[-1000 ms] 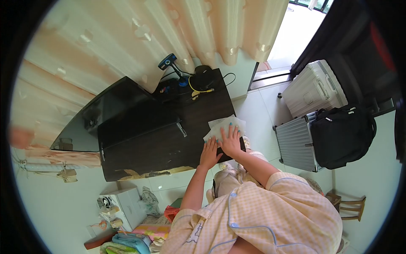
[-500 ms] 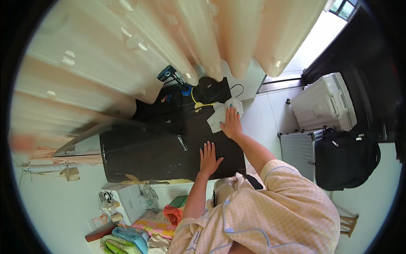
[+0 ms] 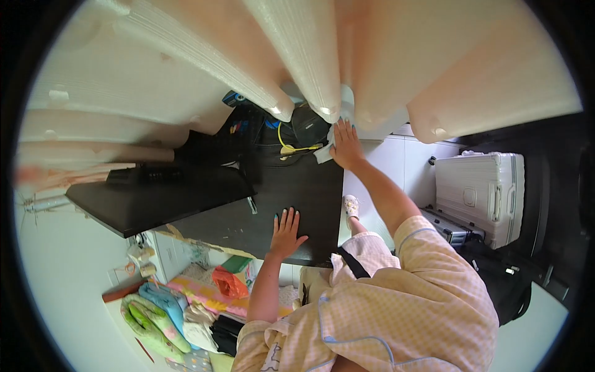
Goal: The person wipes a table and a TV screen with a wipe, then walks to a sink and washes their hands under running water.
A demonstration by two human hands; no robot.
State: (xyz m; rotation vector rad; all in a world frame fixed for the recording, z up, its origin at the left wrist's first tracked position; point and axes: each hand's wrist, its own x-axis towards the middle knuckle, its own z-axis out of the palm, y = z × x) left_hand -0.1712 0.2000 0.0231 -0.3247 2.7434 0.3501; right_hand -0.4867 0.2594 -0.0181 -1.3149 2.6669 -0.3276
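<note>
My left hand (image 3: 286,237) lies flat on the dark desk top (image 3: 310,192) near its front edge, fingers stretched and holding nothing. At the desk's far right corner, my right hand (image 3: 348,147) is open, its palm pressing down over a thin white cloth or wipe (image 3: 323,155). Most of that cloth is hidden by the hand. Just left of it is a yellow cable (image 3: 282,137), and behind this sits a black device (image 3: 309,126) partly covered by the curtain.
A monitor (image 3: 161,198) stands on the desk's left side. Curtains (image 3: 297,56) hang over the back. To the right are a white suitcase (image 3: 477,192), a silver case (image 3: 451,229) and a black backpack (image 3: 496,279). Folded bedding (image 3: 152,322) lies lower left.
My right hand has moved farther back, toward the curtain, with the white cloth under it. My left hand remains flat on the desk. The view has shifted, and a shoe now shows beside the desk.
</note>
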